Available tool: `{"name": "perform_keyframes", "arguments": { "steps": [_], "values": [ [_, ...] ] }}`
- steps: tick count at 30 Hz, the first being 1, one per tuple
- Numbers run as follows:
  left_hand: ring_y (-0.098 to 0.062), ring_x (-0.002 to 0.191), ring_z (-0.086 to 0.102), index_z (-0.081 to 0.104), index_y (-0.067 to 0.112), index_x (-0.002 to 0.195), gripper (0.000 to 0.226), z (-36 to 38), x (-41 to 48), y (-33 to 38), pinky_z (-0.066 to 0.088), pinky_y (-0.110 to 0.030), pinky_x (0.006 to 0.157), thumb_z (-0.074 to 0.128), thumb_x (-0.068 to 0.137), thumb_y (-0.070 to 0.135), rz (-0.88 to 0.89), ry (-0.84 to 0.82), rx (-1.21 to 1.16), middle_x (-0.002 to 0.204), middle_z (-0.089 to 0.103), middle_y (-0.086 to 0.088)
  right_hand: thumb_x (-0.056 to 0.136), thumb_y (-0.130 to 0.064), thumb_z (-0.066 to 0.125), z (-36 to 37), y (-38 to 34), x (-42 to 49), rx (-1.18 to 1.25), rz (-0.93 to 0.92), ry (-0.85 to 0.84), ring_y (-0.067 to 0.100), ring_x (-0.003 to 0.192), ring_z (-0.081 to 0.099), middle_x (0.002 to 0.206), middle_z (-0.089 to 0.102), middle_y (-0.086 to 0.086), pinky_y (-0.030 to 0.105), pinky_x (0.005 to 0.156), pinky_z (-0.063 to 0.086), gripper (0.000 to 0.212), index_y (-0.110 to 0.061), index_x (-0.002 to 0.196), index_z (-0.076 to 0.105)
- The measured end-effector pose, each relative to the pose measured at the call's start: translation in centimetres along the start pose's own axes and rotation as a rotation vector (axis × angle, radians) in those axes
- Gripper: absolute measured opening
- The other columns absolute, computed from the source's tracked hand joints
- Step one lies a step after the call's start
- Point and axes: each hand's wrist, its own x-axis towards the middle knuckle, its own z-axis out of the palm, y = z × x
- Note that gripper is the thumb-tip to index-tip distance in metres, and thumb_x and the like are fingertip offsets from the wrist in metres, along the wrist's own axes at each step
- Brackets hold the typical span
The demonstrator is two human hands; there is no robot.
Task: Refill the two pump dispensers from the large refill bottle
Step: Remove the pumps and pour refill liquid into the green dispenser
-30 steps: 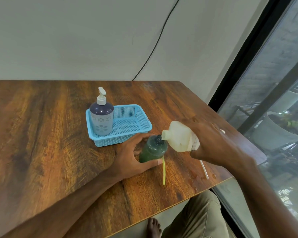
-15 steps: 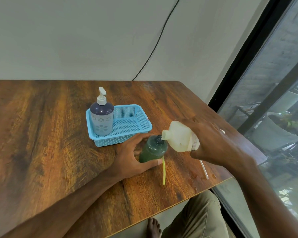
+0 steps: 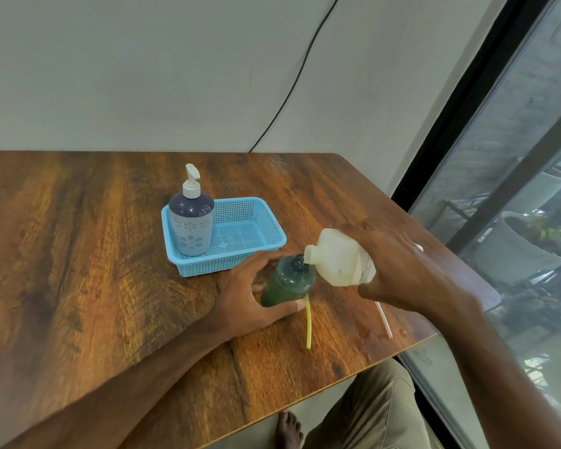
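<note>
My right hand [image 3: 399,267] holds the pale refill bottle [image 3: 337,257] tipped on its side, its open mouth over the neck of a green dispenser bottle [image 3: 285,283]. That green bottle stands on the table with no pump on it, and my left hand [image 3: 243,299] is wrapped around its lower part. A second dispenser [image 3: 191,222], blue-grey with a white pump fitted, stands upright in the left end of a light blue basket [image 3: 256,234]. A yellow pump tube [image 3: 308,325] lies on the table just in front of the green bottle.
A clear thin tube [image 3: 382,319] lies near the table's right front edge [image 3: 402,348]. The wall runs close behind the table and a glass window [image 3: 515,222] borders the right side. My leg and bare foot [image 3: 289,432] show below the table edge.
</note>
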Motion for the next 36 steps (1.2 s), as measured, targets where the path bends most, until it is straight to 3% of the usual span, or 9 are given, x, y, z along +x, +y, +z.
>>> {"name": "perform_keyframes", "arguments": {
  "steps": [12, 22, 27, 36],
  "values": [
    [-0.007, 0.130, 0.059, 0.061, 0.029, 0.137, 0.076, 0.08, -0.01, -0.39, 0.063, -0.024, 0.086, 0.098, 0.071, 0.034, -0.017, 0.005, -0.016, 0.133, 0.061, 0.021, 0.074, -0.026, 0.089, -0.08, 0.05, 0.05, 0.006, -0.004, -0.015, 0.018, 0.138, 0.047, 0.146, 0.053, -0.004, 0.041, 0.114, 0.039, 0.098, -0.034, 0.155, 0.035],
    [-0.001, 0.128, 0.058, 0.060, 0.033, 0.136, 0.075, 0.00, -0.06, -0.16, 0.062, -0.020, 0.086, 0.098, 0.071, 0.032, -0.026, 0.006, -0.008, 0.132, 0.060, 0.025, 0.073, -0.027, 0.089, -0.01, -0.06, 0.09, 0.004, -0.015, -0.007, 0.018, 0.139, 0.046, 0.147, 0.053, -0.004, 0.044, 0.116, 0.037, 0.098, -0.034, 0.155, 0.036],
    [-0.009, 0.128, 0.061, 0.061, 0.029, 0.136, 0.075, -0.02, -0.13, -0.23, 0.064, -0.027, 0.086, 0.098, 0.071, 0.033, -0.021, 0.004, -0.022, 0.132, 0.062, 0.021, 0.071, -0.025, 0.090, 0.01, -0.07, 0.07, 0.001, -0.023, 0.001, 0.019, 0.136, 0.047, 0.144, 0.054, -0.004, 0.044, 0.113, 0.042, 0.100, -0.035, 0.154, 0.036],
    [-0.007, 0.128, 0.060, 0.061, 0.031, 0.136, 0.075, -0.04, -0.09, -0.15, 0.065, -0.030, 0.087, 0.098, 0.071, 0.034, -0.027, -0.001, -0.010, 0.131, 0.062, 0.022, 0.070, -0.024, 0.090, 0.19, 0.15, 0.11, 0.004, -0.036, 0.012, 0.019, 0.130, 0.051, 0.139, 0.058, -0.003, 0.043, 0.110, 0.045, 0.096, -0.033, 0.152, 0.041]
  ]
}}
